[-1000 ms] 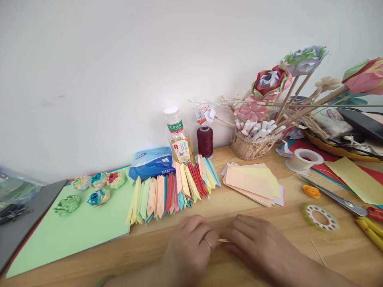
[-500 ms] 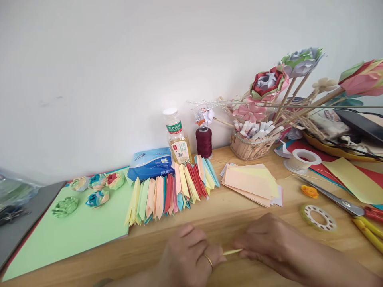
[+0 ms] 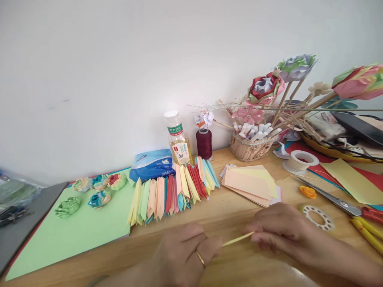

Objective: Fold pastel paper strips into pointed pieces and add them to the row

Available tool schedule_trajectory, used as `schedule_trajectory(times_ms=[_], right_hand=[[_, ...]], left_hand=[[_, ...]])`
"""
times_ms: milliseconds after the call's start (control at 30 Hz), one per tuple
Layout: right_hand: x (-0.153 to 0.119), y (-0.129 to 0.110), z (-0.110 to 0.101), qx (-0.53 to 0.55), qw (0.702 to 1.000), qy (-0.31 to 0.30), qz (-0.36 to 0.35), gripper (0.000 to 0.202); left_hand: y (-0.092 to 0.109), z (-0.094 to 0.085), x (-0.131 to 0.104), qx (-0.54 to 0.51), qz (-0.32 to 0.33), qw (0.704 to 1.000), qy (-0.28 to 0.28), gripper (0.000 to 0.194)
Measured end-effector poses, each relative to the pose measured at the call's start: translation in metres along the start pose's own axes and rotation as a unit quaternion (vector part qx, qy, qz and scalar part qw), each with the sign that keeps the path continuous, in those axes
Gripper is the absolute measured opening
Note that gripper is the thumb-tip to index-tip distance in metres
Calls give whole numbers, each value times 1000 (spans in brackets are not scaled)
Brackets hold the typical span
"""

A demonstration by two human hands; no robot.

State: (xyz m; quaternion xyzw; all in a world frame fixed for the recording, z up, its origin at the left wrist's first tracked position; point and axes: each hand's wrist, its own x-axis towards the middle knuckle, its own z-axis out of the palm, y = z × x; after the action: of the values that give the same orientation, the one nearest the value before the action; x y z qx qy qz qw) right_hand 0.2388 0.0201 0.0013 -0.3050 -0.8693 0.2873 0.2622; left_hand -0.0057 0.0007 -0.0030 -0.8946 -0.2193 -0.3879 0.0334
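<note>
A narrow yellow paper strip [image 3: 238, 239], seen nearly edge-on, stretches between my two hands just above the wooden table. My left hand [image 3: 188, 251], with a ring on one finger, is closed around the strip's left end. Thumb and fingers of my right hand [image 3: 278, 231] pinch its right end. Behind them stand rows of folded paper pieces [image 3: 167, 195] in yellow, green, peach, red and blue. A stack of peach and yellow paper rectangles [image 3: 248, 183] lies just beyond my right hand.
Scissors [image 3: 332, 197], a roll of tape [image 3: 317, 218], a spool of white thread [image 3: 301, 161] and an orange paper rosette [image 3: 307, 192] lie to the right. Green paper sheets [image 3: 89, 243] with paper flowers are left. A bottle [image 3: 179, 143] and a flower basket [image 3: 254, 147] stand behind.
My right hand has moved up and to the right, away from my left hand. More of the yellow strip shows between them, now slanting upward to the right.
</note>
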Motion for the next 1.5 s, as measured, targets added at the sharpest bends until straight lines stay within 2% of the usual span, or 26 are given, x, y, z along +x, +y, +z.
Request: schedule_trajectory(times_ms=[67,133,233,300,367,467,567,633,700,767,833,900,1000,1100,1167,1267,1367,1433,1500], right_hand=[[-2,7,-5,-17,998,48,24,33],[-2,15,-9,-62,989,118,58,32],[-2,26,-9,-159,962,211,67,28],[-3,32,-6,-225,946,230,43,24],[-4,37,-3,-281,933,224,26,23],[-6,41,-1,-361,908,209,39,26],[-7,44,-1,-441,877,172,75,34],[-8,46,0,-467,870,126,92,37],[-9,48,2,-477,870,87,95,35],[-11,50,6,-488,866,65,88,31],[-13,51,8,-502,859,61,79,31],[-15,52,9,-511,854,72,74,33],[-18,54,7,-507,854,93,68,37],[-20,56,5,-498,854,136,62,38],[-20,52,5,-481,860,169,41,38],[-16,36,8,-420,891,165,-45,34],[-8,14,16,-345,924,99,-132,29],[-3,3,22,-318,934,55,-154,33],[0,-2,27,-306,937,27,-165,41]], left_hand=[[-2,-10,0,48,-20,999,8,19],[-6,-21,0,157,-19,987,41,14],[-18,-29,-1,324,-3,944,69,10],[-27,-28,-1,409,8,912,25,13],[-35,-22,0,450,-10,893,-22,9],[-40,-14,0,434,-17,900,-41,22],[-34,-9,-1,348,36,937,-25,16],[-26,-7,-3,269,75,959,-37,19],[-18,-4,-7,186,113,973,-81,28],[-11,1,-11,138,153,968,-142,25],[-6,5,-14,127,178,959,-179,19],[-3,8,-17,141,157,958,-193,10],[-5,9,-20,190,70,954,-221,11],[-13,9,-23,247,-25,924,-290,15],[-18,10,-25,274,-76,907,-310,17],[-19,14,-25,287,-100,915,-268,13],[-9,17,-21,240,-49,958,-150,21],[-1,18,-17,173,-17,981,-90,27],[5,19,-13,132,-24,989,-60,29]])
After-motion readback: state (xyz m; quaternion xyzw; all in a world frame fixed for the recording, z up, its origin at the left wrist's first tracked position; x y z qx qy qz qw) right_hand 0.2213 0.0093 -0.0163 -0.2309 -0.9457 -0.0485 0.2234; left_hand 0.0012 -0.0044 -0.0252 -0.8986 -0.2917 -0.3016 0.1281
